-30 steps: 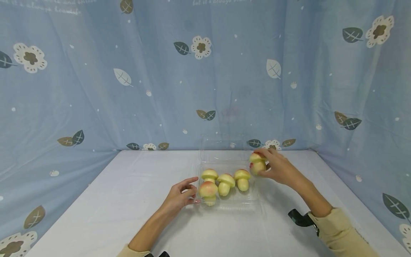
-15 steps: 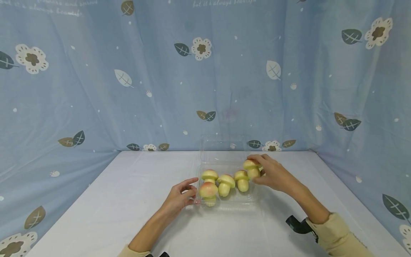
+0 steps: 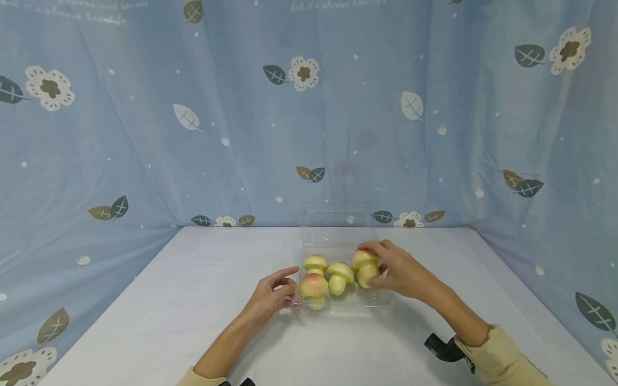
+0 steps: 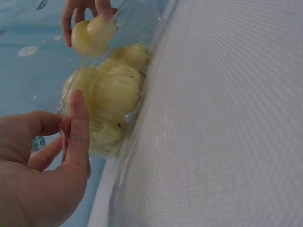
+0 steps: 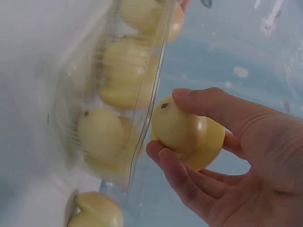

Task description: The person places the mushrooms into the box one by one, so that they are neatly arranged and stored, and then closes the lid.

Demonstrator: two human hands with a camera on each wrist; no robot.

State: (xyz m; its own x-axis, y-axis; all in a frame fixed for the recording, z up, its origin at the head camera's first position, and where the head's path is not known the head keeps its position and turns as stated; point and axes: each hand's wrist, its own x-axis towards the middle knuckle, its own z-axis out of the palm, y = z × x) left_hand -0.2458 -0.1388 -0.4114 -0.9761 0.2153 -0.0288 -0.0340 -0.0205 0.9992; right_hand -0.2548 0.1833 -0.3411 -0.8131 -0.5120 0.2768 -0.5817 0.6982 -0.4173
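My right hand (image 3: 410, 271) pinches a yellow-green mushroom-shaped piece with a pinkish cap (image 5: 182, 130) between thumb and fingers. It hovers over the right part of a clear plastic clamshell box (image 3: 357, 300), beside its rim in the right wrist view. Several similar mushroom-shaped pieces (image 3: 340, 277) lie in the box. One at the right is mostly covered by the held piece in the head view. At the box's left side, my left hand (image 3: 270, 294) grips the wall, its thumb (image 4: 79, 123) on the outside and the other fingers at the rim.
The box's clear lid (image 3: 338, 225) stands open at the back, near the blue printed curtain (image 3: 241, 107). Another mushroom-shaped piece (image 5: 97, 210) shows past the box's end in the right wrist view. White cloth (image 3: 193, 279) covers the table.
My right hand has carried the mushroom-shaped piece leftward and down, from beside the box's right edge to over its right part. The left hand keeps its place.
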